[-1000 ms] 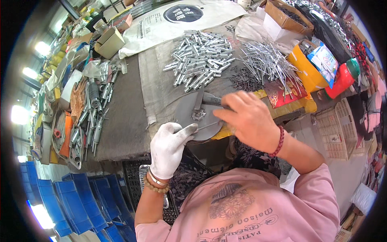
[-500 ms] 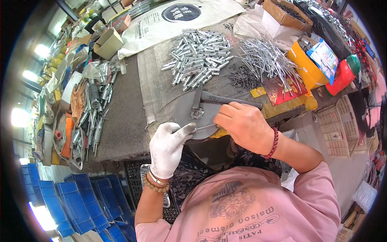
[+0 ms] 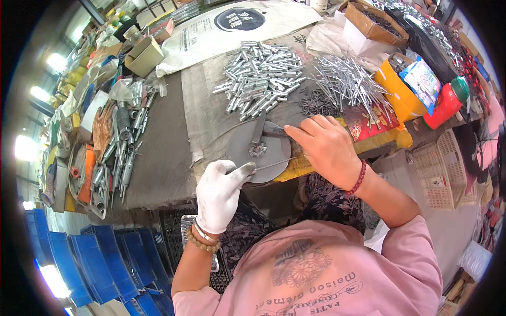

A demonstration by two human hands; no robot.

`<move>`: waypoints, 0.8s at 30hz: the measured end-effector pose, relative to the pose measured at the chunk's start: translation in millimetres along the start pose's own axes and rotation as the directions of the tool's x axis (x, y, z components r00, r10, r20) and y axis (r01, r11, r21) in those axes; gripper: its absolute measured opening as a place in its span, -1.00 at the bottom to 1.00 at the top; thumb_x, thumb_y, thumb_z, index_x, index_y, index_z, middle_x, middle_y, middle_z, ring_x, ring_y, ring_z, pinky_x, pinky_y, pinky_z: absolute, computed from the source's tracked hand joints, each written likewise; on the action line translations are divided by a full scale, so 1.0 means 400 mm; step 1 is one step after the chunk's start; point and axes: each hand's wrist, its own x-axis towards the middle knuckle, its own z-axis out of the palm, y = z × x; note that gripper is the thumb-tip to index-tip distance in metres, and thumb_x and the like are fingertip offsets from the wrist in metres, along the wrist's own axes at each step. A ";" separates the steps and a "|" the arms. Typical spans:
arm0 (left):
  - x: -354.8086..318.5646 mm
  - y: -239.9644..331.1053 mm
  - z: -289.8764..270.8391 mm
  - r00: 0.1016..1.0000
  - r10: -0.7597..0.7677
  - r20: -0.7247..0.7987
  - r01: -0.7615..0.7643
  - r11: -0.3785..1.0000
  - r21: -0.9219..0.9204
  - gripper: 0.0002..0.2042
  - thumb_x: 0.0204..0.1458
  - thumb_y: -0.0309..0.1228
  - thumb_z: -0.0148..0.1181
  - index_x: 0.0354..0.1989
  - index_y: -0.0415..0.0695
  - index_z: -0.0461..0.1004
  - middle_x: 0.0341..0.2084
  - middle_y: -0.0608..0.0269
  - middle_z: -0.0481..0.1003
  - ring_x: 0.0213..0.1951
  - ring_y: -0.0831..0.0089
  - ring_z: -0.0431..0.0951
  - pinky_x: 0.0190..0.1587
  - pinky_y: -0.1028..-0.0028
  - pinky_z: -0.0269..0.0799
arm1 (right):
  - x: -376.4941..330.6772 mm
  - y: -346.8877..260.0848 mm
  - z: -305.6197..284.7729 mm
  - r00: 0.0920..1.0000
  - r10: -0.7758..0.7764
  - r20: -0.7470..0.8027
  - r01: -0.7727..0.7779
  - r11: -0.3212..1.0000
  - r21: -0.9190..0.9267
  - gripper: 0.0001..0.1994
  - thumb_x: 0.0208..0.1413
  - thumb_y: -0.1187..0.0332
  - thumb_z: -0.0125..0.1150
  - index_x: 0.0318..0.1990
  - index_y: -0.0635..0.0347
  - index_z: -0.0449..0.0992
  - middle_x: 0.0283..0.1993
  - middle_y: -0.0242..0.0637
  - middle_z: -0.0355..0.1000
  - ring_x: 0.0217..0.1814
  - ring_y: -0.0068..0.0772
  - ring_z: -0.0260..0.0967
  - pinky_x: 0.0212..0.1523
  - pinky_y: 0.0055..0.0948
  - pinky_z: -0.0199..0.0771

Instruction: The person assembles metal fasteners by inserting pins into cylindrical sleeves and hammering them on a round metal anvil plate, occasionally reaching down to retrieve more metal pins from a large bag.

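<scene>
In my left hand (image 3: 219, 192), which wears a white glove, a thin metal rod (image 3: 274, 164) is pinched between thumb and forefinger. The rod points right over the near part of a round grey metal disc (image 3: 240, 145). On the disc's middle sits a small, rough metal piece (image 3: 258, 150). A dark hammer (image 3: 272, 129) lies across the disc's far side, its narrow head close to that piece. My bare right hand (image 3: 329, 152) is closed over the hammer's handle, which hides most of the handle.
Beyond the disc lie a heap of short metal tubes (image 3: 261, 76), a heap of thin rods (image 3: 350, 84) and small dark pieces (image 3: 319, 104). Tools (image 3: 124, 142) crowd the left side. A yellow box (image 3: 398, 87) and a red jar (image 3: 445, 108) stand at right.
My right hand has let go of the rod's right end and moved up and right onto the hammer's handle. My left hand still pinches the rod in about the same place.
</scene>
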 end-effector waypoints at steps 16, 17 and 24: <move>0.016 -0.014 -0.006 0.987 -0.158 0.022 0.158 0.952 -0.262 -0.80 -0.12 -0.60 0.51 -0.30 -0.22 0.65 -0.35 0.14 0.52 -0.21 0.18 0.57 -0.11 0.31 0.49 | -0.053 -0.086 -0.059 0.998 -0.049 0.042 0.041 0.983 0.179 -0.36 0.04 0.60 0.21 0.33 -0.08 0.59 -0.19 -0.28 0.43 -0.29 -0.23 0.51 -0.30 -0.28 0.55; 0.012 -0.014 -0.006 0.986 -0.164 0.027 0.165 0.951 -0.260 -0.81 -0.11 -0.59 0.50 -0.30 -0.21 0.66 -0.35 0.15 0.52 -0.21 0.19 0.57 -0.12 0.31 0.49 | -0.052 -0.081 -0.064 0.998 -0.049 0.040 0.041 0.983 0.178 -0.36 0.04 0.60 0.21 0.33 -0.08 0.59 -0.19 -0.28 0.43 -0.29 -0.23 0.51 -0.30 -0.28 0.55; 0.010 -0.016 -0.007 0.988 -0.152 0.020 0.152 0.950 -0.273 -0.85 -0.02 -0.53 0.45 -0.25 -0.18 0.68 -0.34 0.13 0.53 -0.23 0.14 0.56 -0.13 0.27 0.49 | -0.016 -0.049 -0.057 0.998 0.027 0.060 -0.045 0.944 0.328 -0.38 -0.01 0.57 0.26 0.29 -0.06 0.61 -0.13 -0.27 0.42 -0.16 -0.19 0.50 -0.16 -0.25 0.56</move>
